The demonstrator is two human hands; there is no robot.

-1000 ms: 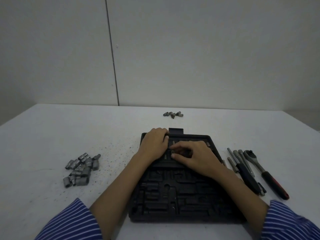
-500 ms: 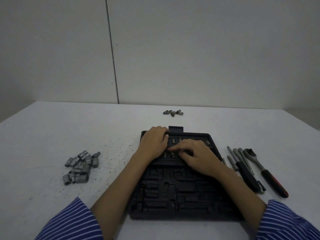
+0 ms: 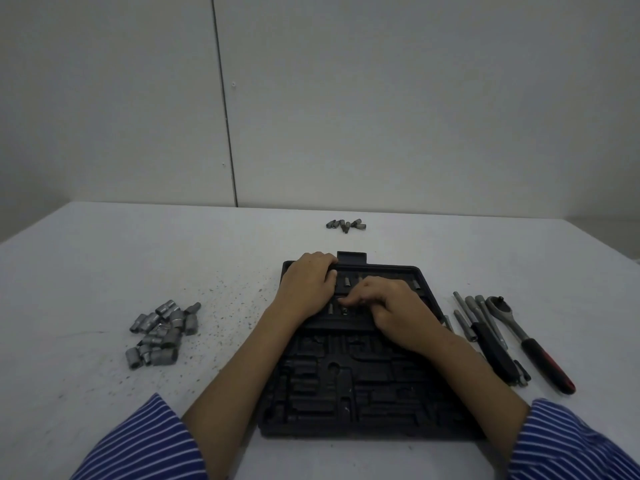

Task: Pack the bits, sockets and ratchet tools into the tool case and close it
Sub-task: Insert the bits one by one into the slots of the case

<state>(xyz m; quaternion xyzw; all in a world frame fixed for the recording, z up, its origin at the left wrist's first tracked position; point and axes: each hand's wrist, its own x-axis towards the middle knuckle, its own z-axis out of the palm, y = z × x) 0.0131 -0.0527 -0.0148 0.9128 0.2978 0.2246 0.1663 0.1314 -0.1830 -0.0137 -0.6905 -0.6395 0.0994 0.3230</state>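
The black tool case lies open and flat in front of me, most of its moulded slots empty. A few bits stand in its far rows. My left hand rests on the case's far left corner, fingers lying along the far rim. My right hand is over the second row, its bunched fingertips pinching a small bit down at a slot. A pile of loose bits lies beyond the case. Several sockets are heaped to the left. The red-handled ratchet lies to the right.
Between the case and the ratchet lie extension bars and a black-handled driver. The table is white, speckled with dark grit left of the case. A plain wall rises behind its far edge.
My right hand's fingertips have slid a little to the left along the bit row. My left hand has stayed on the far left corner of the case.
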